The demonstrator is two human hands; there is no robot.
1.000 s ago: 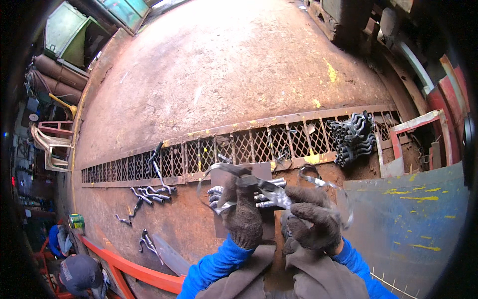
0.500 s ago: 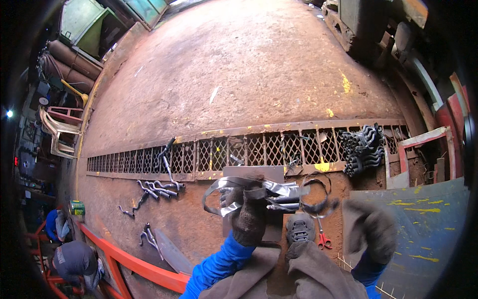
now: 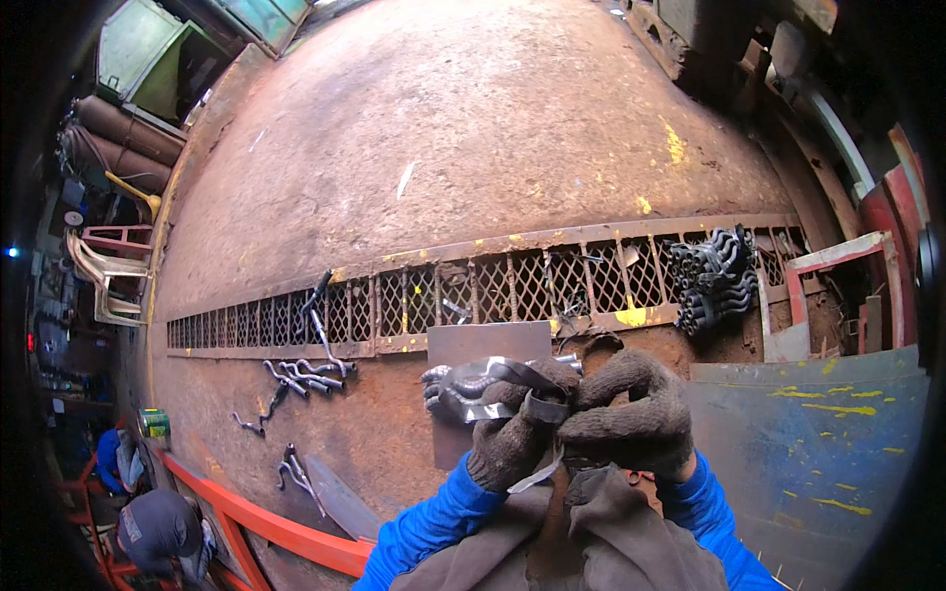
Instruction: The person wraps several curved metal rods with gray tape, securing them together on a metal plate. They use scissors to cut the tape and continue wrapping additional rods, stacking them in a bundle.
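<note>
Both of my hands wear dark knitted gloves and meet over a bundle of bent silvery metal tubes (image 3: 432,386), which lies across a flat grey plate (image 3: 488,340). A dark flexible strip (image 3: 547,408) passes over the bundle, and one end hangs down toward my lap. My left hand (image 3: 506,448) is closed on the strip at the bundle's near side. Fingers bent, my right hand (image 3: 631,409) pinches the strip at the bundle's right end. The gloves hide part of the bundle and the exact grip.
Loose bent tubes (image 3: 305,376) lie to the left. A pile of dark bent tubes (image 3: 711,281) sits on the floor grating (image 3: 493,291). Red scissors handles (image 3: 641,477) peek out beside my right wrist. A red rail (image 3: 266,524) and two people (image 3: 163,527) are at lower left.
My right hand has come in from the lower right to the bundle and closed on the strip. The strip's wide loops have drawn in closer to the tubes.
</note>
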